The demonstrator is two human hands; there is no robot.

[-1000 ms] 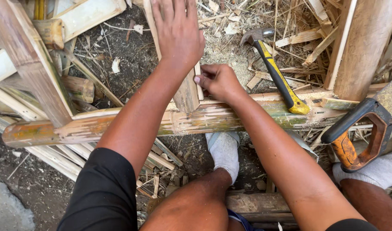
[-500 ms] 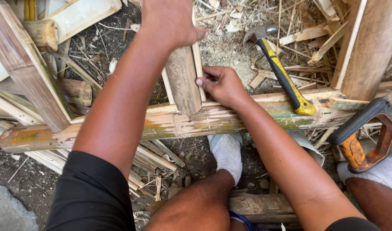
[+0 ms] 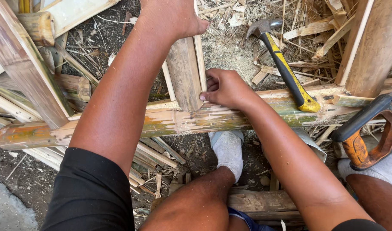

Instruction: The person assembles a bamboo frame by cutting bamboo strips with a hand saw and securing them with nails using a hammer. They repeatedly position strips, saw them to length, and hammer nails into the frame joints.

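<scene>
Left hand clamps down over the top of the upright bamboo slat, fingers curled over its far side and out of view, thumb sticking out right. Right hand sits at the slat's lower right edge, fingers curled shut and pinching there, right above the horizontal bamboo pole. Hammer lies just right of those knuckles, saw handle further right.

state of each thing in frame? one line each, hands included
left hand: gripping the slat's upper part
right hand: closed, pressed at the slat's lower edge
bamboo slat: set into the pole, held
bamboo pole: lying crosswise
hammer: lying idle, handle end on the pole
handsaw: idle, only its handle in view
</scene>
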